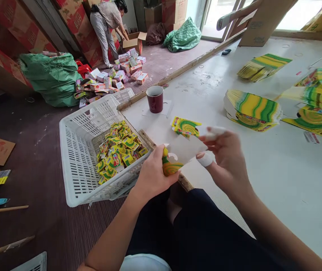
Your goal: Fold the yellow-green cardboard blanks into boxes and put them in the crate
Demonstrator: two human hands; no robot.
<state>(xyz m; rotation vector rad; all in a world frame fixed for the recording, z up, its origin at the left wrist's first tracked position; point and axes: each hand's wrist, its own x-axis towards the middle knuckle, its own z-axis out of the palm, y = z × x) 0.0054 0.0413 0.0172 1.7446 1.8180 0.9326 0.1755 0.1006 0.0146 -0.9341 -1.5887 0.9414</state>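
My left hand (156,171) is closed around a small yellow-and-green printed carton (172,165), partly folded, its plain white inside turned up. My right hand (223,160), with white tape on the thumb and a finger, is at the carton's right edge. Its thumb and fingers are apart and slightly blurred; whether they touch the card is hard to see. Just beyond lies another flat yellow-green carton (186,126) on the white table (262,169). Left of my left hand, a white plastic basket (72,165) holds many small folded yellow cartons (118,150).
A maroon mug (155,99) stands near the table's wooden edge. Stacks of flat cartons (252,109) lie at the right. Across the floor, a person (107,26) bends over a cardboard box (134,41) by a pile of small boxes (115,77) and a green sack (50,77).
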